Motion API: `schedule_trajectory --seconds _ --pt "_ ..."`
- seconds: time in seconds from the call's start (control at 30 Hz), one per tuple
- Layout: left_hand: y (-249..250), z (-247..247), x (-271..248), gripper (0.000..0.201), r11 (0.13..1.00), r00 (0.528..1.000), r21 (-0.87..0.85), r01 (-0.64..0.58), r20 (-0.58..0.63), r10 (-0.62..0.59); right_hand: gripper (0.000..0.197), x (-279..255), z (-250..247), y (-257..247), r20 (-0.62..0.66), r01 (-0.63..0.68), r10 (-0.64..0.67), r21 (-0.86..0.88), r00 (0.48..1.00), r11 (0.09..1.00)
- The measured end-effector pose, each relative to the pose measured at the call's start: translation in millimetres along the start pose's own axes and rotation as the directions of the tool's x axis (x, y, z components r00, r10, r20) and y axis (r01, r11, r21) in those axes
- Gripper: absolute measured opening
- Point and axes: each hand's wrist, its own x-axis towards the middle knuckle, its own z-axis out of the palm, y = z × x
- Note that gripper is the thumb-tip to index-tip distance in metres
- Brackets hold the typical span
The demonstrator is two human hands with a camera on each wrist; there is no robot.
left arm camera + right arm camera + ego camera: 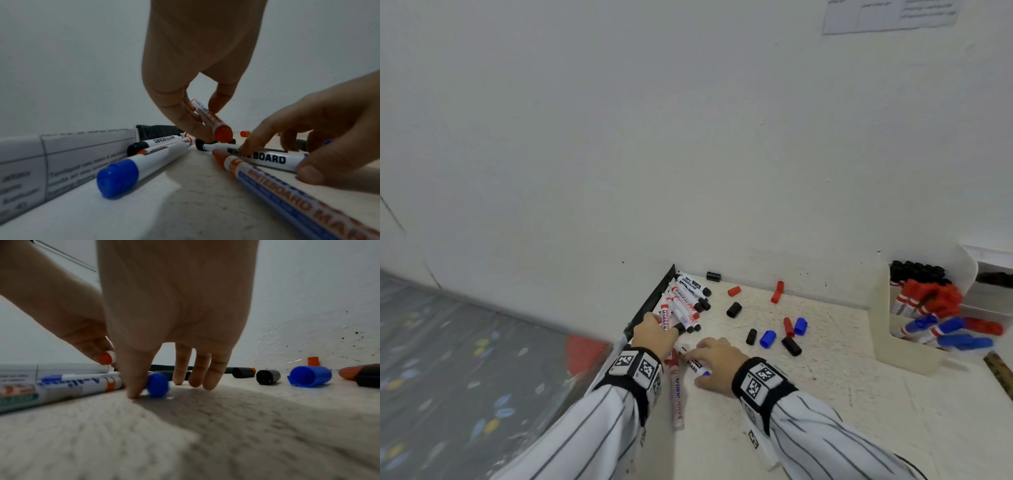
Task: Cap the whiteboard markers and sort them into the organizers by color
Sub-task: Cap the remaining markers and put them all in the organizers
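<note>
Task judged partly done: cream plastic organizer [904, 329] already filled with capped black, red, blue markers. Left of organizer, loose plastic caps [768, 338] scattered; farther left, pile of white-barrelled markers [686, 301] still unsorted. Red-ended marker [213, 121] pinched by left hand [654, 334]. Blue-ended white marker [265, 158] clamped under curled fingers of right hand [717, 358].

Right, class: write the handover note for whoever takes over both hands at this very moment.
Left hand: pinches a red marker, lifted off the pile.
Right hand: fingers on a blue marker lying on the table.
Done: capped black, red and blue markers stand in the organizer.
Left: loose caps lie mid-table; cap and sort the pile and another red marker near the wrists.
</note>
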Motion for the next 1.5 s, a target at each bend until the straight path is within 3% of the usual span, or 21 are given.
schedule_trajectory --seconds 0.17,0.3,0.47,0.63,0.77,0.97,1.17,1.3,1.4,1.5 --pt "-4.0 6.7 2.3 0.024 0.998 1.0 -0.063 0.0 0.029 0.001 0.034 7.1 -4.5 16.5 -0.116 -0.08 0.091 0.089 0.989 0.993" --pt "0.0 18.5 -0.7 0.014 0.997 0.996 -0.067 -0.026 0.088 0.032 0.041 9.9 -7.8 35.0 -0.221 -0.176 0.192 0.091 0.956 0.98" --pt "5.2 34.1 -2.8 0.022 0.993 0.988 -0.106 -0.056 0.136 0.07 0.041 3.0 -14.9 56.9 -0.249 -0.313 0.296 -0.029 0.922 0.949" --pt "12.0 49.1 -0.5 0.03 0.992 0.978 -0.116 -0.057 0.194 0.079 0.028 2.8 -32.1 82.8 -0.323 -0.408 0.44 0.164 0.838 0.898" --pt "23.2 59.4 3.9 0.034 0.99 0.973 -0.135 -0.048 0.22 0.077 0.04 8.6 -53.3 115.3 -0.24 -0.501 0.561 0.269 0.792 0.822" --pt "35.7 72.9 15.5 0.031 0.98 0.965 -0.188 -0.06 0.242 0.105 0.051 33.1 -59.3 151.1 -0.093 -0.596 0.617 0.178 0.782 0.783" --pt "42.1 83.1 23.5 0.029 0.973 0.953 -0.222 -0.059 0.279 0.121 0.046 48.8 -59.5 157.8 -0.082 -0.626 0.631 0.08 0.772 0.776" --pt "44.1 84.6 25.5 0.029 0.971 0.952 -0.235 -0.052 0.283 0.119 0.023 47.6 -63.7 153.6 -0.246 -0.603 0.63 0.184 0.736 0.776" --pt "45.8 83.0 22.4 0.029 0.965 0.95 -0.252 -0.068 0.279 0.139 0.004 40.9 -68.0 152.6 -0.401 -0.47 0.585 0.355 0.705 0.808" --pt "49.6 79.6 16.5 0.031 0.953 0.934 -0.252 -0.167 0.269 0.234 0.008 29.6 -77.7 148.0 -0.516 -0.244 0.502 0.487 0.695 0.838"
